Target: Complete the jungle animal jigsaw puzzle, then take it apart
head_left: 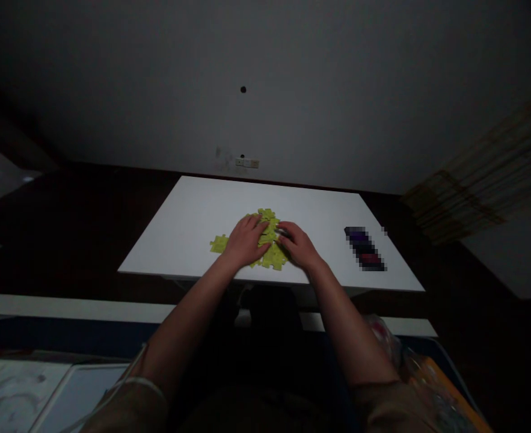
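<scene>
Yellow-green jigsaw puzzle pieces (274, 258) lie in a cluster near the front middle of the white table (166, 240), some joined and some overlapping. A single loose-looking puzzle piece (219, 243) sticks out to the left of the cluster. My left hand (246, 239) rests palm down over the left part of the cluster, fingers spread and covering several pieces. At the cluster's right edge is my right hand (297, 243), its fingers bent, with thumb and forefinger apart and their tips at the pieces. Nothing held shows between them.
A pixelated dark object (365, 248) lies on the table's right side. A wall with a socket (247, 163) stands behind the table. Nearer me runs a white ledge (76, 308). Flat white items (85, 397) are at lower left; plastic-wrapped orange things (445, 391) are at lower right.
</scene>
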A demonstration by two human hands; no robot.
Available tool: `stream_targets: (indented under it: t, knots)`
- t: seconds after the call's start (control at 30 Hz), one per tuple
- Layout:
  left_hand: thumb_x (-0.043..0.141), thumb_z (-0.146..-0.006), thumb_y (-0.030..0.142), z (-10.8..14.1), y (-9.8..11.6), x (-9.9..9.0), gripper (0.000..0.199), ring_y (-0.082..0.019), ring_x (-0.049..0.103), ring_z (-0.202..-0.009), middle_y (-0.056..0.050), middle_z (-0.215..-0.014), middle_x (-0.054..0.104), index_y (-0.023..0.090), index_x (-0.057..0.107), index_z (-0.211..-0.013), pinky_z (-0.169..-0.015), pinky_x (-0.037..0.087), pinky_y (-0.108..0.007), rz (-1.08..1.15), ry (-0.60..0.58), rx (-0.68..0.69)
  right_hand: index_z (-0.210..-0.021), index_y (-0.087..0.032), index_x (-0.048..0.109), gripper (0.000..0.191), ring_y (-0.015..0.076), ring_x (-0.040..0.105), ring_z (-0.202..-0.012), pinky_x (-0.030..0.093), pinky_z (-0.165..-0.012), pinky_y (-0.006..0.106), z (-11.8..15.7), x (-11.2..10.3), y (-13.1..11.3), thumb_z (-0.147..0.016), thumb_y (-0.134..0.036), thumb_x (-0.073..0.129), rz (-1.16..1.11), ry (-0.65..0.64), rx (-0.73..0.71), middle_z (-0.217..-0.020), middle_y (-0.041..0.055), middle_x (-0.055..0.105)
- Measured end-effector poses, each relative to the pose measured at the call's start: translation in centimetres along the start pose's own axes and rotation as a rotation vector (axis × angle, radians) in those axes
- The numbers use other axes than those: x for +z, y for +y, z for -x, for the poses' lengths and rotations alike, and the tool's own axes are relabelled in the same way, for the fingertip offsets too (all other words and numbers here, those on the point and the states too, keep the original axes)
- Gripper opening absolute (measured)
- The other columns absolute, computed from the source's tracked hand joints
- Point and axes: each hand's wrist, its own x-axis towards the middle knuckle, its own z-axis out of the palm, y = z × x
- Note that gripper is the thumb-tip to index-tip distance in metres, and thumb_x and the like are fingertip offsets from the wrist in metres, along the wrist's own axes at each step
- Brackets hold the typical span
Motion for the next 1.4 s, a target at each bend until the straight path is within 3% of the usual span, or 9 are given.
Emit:
stream_targets:
  t: [0.1,0.23,0.37,0.63,0.97,1.13,1.2,1.33,1.4]
  knots:
    - [0.090,-0.102,0.056,-1.4,-0.9,0.7,0.087,-0.048,0.041,-0.180,-0.021,-0.194,0.048,0.022,0.061,-0.177,-0.149,0.036,-0.066,0.011,-0.094,-0.114,-0.166,-0.028,0.076,0.064,0.0418,0.063,-0.166,0.051,-0.142,0.061,2.4,-0.1,-1.3,-0.104,-0.045,0.083,0.145,-0.100,-0.076,-0.178,0.0177,0.068]
    - [0.075,-0.115,0.048,-2.4,-1.0,1.1,0.059,-0.043,0.051,-0.175,-0.020,-0.182,0.062,0.022,0.070,-0.168,-0.148,0.038,-0.062,0.021,-0.110,-0.068,-0.175,-0.030,0.069,0.089,0.0510,0.054,-0.173,0.042,-0.146,0.072,3.5,0.1,-2.5,-0.095,-0.055,0.097,0.279,-0.181,-0.047,-0.185,0.0173,0.061]
    - [0.067,-0.118,0.031,-2.4,-1.0,0.2,0.040,-0.036,0.063,-0.164,-0.015,-0.171,0.073,0.028,0.078,-0.156,-0.139,0.051,-0.058,0.073,-0.128,0.004,-0.176,-0.032,0.068,0.077,0.0476,0.054,-0.174,0.042,-0.146,0.072,3.2,0.2,-2.6,-0.104,-0.049,0.087,0.274,-0.177,0.006,-0.183,0.0139,0.064]
    - [0.064,-0.114,0.015,0.0,-2.8,-1.6,0.049,-0.032,0.071,-0.156,-0.009,-0.167,0.077,0.035,0.080,-0.155,-0.134,0.059,-0.054,0.165,-0.079,0.027,-0.165,-0.019,0.075,0.057,0.0426,0.067,-0.159,0.050,-0.139,0.062,3.4,0.1,-2.6,-0.110,-0.035,0.071,0.166,-0.065,0.033,-0.166,0.0199,0.077]
    - [0.069,-0.094,0.001,5.0,-8.5,-3.6,0.055,-0.034,0.073,-0.155,-0.014,-0.165,0.078,0.022,0.089,-0.140,-0.136,0.059,-0.060,0.011,0.099,-0.057,-0.141,-0.028,0.080,0.039,0.0392,0.080,-0.127,0.064,-0.114,0.059,3.7,0.0,-1.3,-0.106,-0.035,0.066,0.038,0.138,0.201,-0.135,0.0169,0.086]
    - [0.072,-0.095,0.010,3.9,-5.1,-3.4,0.055,-0.035,0.068,-0.161,-0.011,-0.169,0.077,0.024,0.086,-0.147,-0.142,0.052,-0.060,-0.029,0.073,-0.072,-0.143,-0.029,0.076,0.038,0.0373,0.080,-0.115,0.063,-0.107,0.057,3.5,0.1,-0.8,-0.108,-0.036,0.063,0.045,0.232,0.323,-0.129,0.0153,0.085]
    - [0.070,-0.104,0.017,2.4,-2.4,-2.2,0.052,-0.034,0.066,-0.162,-0.013,-0.171,0.075,0.023,0.081,-0.155,-0.144,0.048,-0.057,-0.036,0.015,-0.054,-0.149,-0.025,0.073,0.044,0.0391,0.076,-0.122,0.060,-0.112,0.058,3.3,0.4,-0.7,-0.107,-0.034,0.064,0.112,0.255,0.341,-0.135,0.0193,0.083]
    - [0.072,-0.117,0.047,-0.6,1.9,0.8,0.066,-0.042,0.050,-0.176,-0.021,-0.194,0.049,0.019,0.064,-0.176,-0.148,0.039,-0.061,-0.068,-0.099,-0.115,-0.158,-0.017,0.070,0.051,0.0429,0.065,-0.144,0.051,-0.128,0.062,3.3,0.7,-0.9,-0.110,-0.033,0.063,0.266,0.287,0.277,-0.153,0.0273,0.072]
    - [0.068,-0.120,0.050,-1.5,2.8,1.8,0.061,-0.044,0.053,-0.173,-0.020,-0.190,0.054,0.020,0.066,-0.173,-0.145,0.041,-0.063,-0.076,-0.136,-0.129,-0.159,-0.018,0.070,0.050,0.0418,0.064,-0.147,0.051,-0.130,0.063,3.5,0.6,-1.0,-0.112,-0.031,0.058,0.291,0.293,0.243,-0.156,0.0260,0.070]
